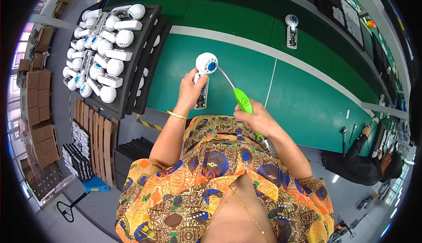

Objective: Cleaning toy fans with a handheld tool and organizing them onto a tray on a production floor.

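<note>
My left hand is closed round the neck of a white round-headed device. Its head carries a blue disc and dark slots, and a circuit board shows in its long open body, which lies over the green tabletop. In my right hand is a green-handled tool with a thin, slightly curved metal shaft. The shaft's end reaches the right edge of the device's head; whether it is a screwdriver or a hook, its tip is too small to tell.
A stack of black trays at the left holds several similar white devices. Another such device lies on the far green surface beyond a pale strip. At the right a co-worker in dark clothes leans at the bench. Cardboard boxes and a wooden pallet stand left.
</note>
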A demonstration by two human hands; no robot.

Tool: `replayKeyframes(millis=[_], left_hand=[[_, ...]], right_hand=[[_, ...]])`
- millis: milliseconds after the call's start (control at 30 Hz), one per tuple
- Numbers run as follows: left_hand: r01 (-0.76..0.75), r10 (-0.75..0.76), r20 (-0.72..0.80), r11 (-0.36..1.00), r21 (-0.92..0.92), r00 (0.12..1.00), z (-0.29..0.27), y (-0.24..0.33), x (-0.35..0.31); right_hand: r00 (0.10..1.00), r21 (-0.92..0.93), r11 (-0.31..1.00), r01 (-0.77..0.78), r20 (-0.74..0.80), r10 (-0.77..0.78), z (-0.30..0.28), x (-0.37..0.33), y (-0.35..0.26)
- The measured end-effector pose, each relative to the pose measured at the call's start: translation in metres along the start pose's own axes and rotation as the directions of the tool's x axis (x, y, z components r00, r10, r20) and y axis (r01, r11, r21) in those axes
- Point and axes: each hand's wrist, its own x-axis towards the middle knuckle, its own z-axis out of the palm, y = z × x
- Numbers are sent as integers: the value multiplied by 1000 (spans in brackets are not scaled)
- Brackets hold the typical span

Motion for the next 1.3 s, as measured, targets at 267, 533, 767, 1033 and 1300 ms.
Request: replayKeyframes(millis=[267,533,767,1033,1300], left_hand=[[157,-119,167,958,-240,979,-2,11,4],[333,-238,295,881,-335,925,-8,2,8],[267,-167,347,927,-264,923,-7,-6,24],[324,-214,379,911,-254,900,-13,-6,42],[337,-210,415,905,-260,885,20,5,120]], right_hand=[[997,-30,997,-66,45,67,-6,-3,-12],[957,-264,962,71,289,9,16,-21,-1],[956,-359,933,-19,266,122,-2,4,1],[950,-324,944,-69,267,161,-5,24,-10],[957,-7,985,-170,239,167,-34,50,11]])
